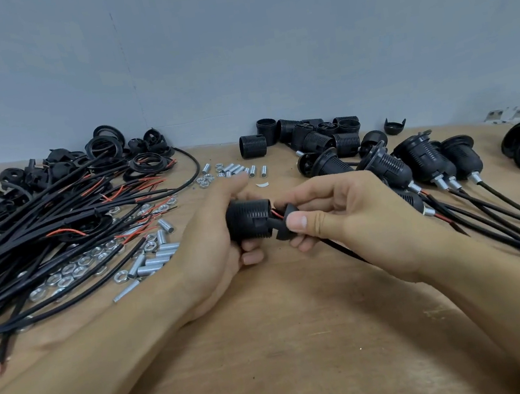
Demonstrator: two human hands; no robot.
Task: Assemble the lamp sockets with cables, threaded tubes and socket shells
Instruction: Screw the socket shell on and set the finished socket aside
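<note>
- Gripping from both sides in the head view: my left hand (223,251) wraps its curled fingers round the threaded socket shell (248,219), while my right hand (347,215) pinches the socket cap (283,223) between thumb and fingers.
- Both parts are held just above the wooden table (287,342), cap just beside the shell's end, red and black wires (277,214) bridging the gap.
- Light, rigid plastic, I judge; the ribbing gives purchase.
- Thin wires could get nipped, so I hold by the bodies.
- Behind the cap, the black cable (341,249) trails limp.
</note>
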